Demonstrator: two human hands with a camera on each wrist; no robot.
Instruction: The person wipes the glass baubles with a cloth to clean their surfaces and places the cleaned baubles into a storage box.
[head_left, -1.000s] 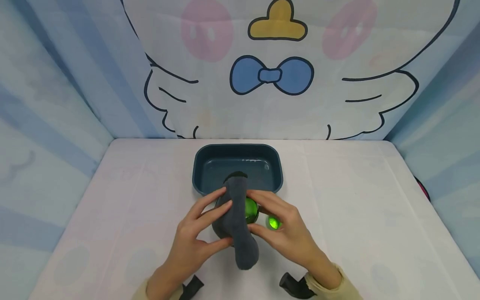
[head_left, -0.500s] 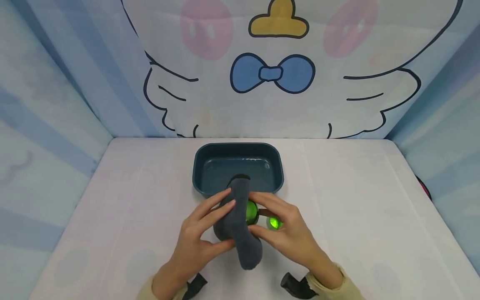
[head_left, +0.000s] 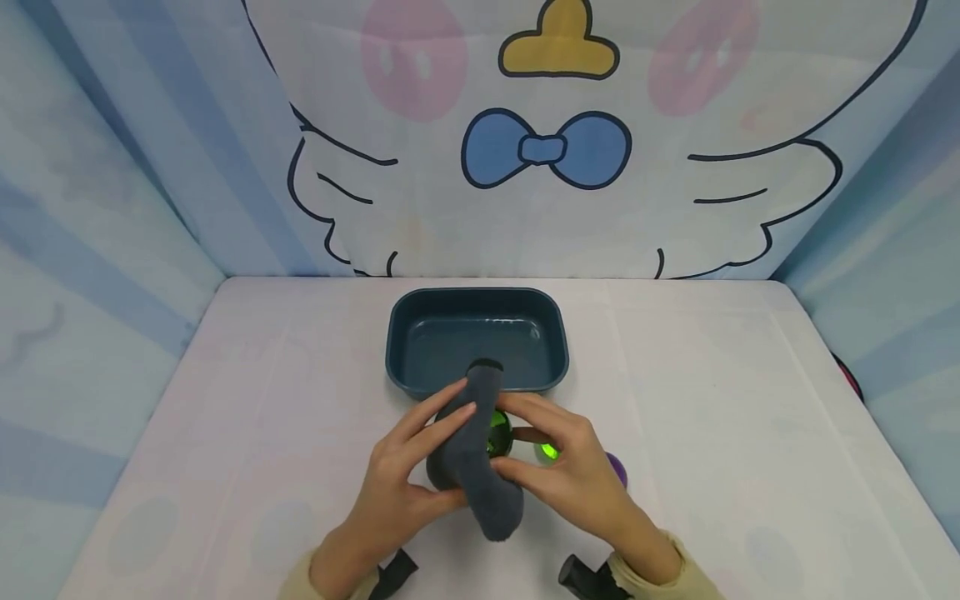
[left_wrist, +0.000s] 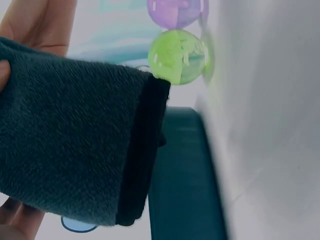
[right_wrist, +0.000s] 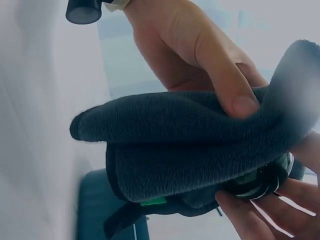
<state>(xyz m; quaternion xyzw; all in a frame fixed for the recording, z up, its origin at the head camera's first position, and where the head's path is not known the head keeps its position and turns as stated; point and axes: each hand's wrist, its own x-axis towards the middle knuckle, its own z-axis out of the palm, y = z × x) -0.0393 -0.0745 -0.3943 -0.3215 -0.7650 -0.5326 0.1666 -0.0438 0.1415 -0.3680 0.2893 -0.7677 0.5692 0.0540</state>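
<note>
A dark grey fleecy cloth point(head_left: 480, 467) with a black edge hangs folded around a see-through green ball point(head_left: 500, 433), mostly hidden behind it. My left hand point(head_left: 405, 467) holds the cloth from the left, its fingers and thumb spread over the fabric. From the other side my right hand point(head_left: 566, 458) grips the ball, thumb and fingers at its rim and the cloth's edge. In the right wrist view, the left thumb point(right_wrist: 235, 95) presses on the folded cloth point(right_wrist: 175, 120), and only a dark, shiny part of the ball point(right_wrist: 250, 185) shows below.
A dark blue tray point(head_left: 401, 342) stands just beyond the hands on the white table point(head_left: 712, 375). Partly behind my right hand lie a second green ball point(head_left: 548, 451) and a purple ball point(head_left: 617, 469). A printed curtain point(head_left: 540, 217) rises behind the table.
Both hands have shifted slightly right and nearer with the cloth and ball. The held ball shows a different, darker face. A purple ball now shows beside my right hand.
</note>
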